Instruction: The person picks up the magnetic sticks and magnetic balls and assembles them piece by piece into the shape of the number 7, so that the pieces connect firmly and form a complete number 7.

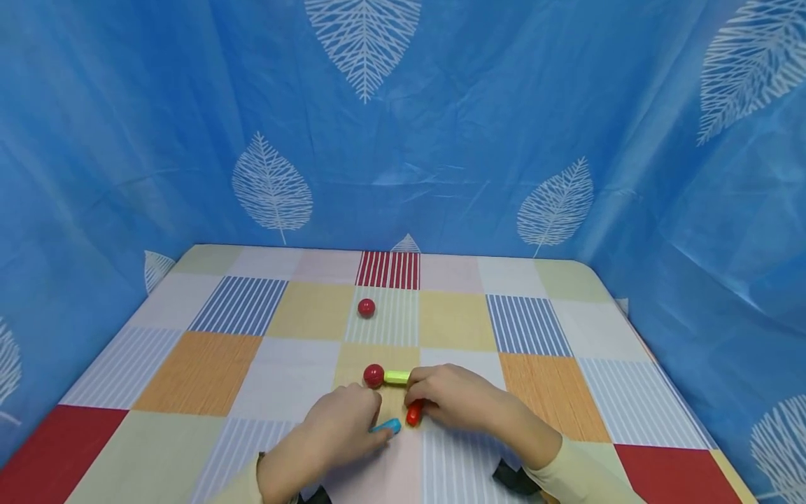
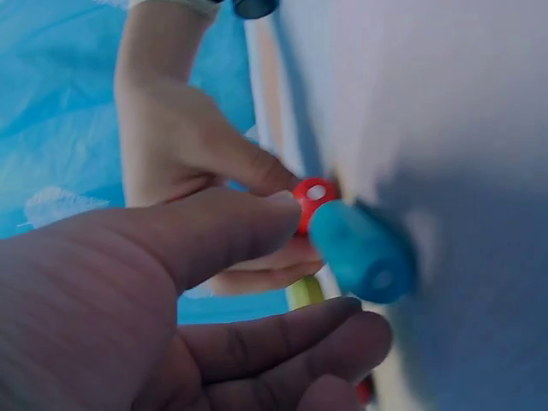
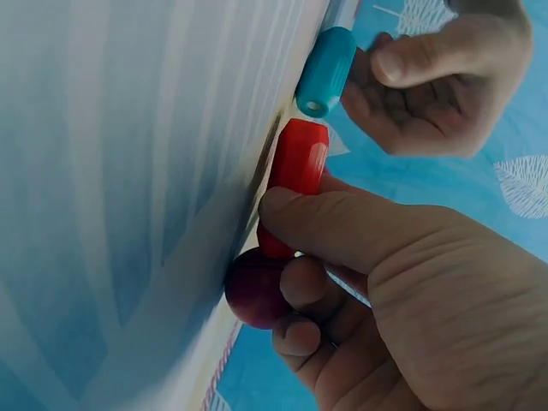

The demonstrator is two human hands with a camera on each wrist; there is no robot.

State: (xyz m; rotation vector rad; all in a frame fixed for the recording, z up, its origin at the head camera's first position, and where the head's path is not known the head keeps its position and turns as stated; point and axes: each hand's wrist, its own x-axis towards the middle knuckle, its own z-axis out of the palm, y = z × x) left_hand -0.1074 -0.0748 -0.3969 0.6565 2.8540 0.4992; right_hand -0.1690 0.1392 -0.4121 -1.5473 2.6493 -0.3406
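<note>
My right hand pinches a short red rod between thumb and fingers, close over the table. A dark red ball sits at the rod's lower end by the curled fingertips; the hand hides it in the head view. A blue rod with a small pale disc in its end lies by my left hand, whose thumb and fingers are spread around it without closing. In the head view, a yellow-green rod meets a red ball; the right hand covers its other end.
Another red ball rests farther back on the table. A patchwork-patterned cloth covers the tabletop. Blue curtains with white leaf prints stand behind and at both sides.
</note>
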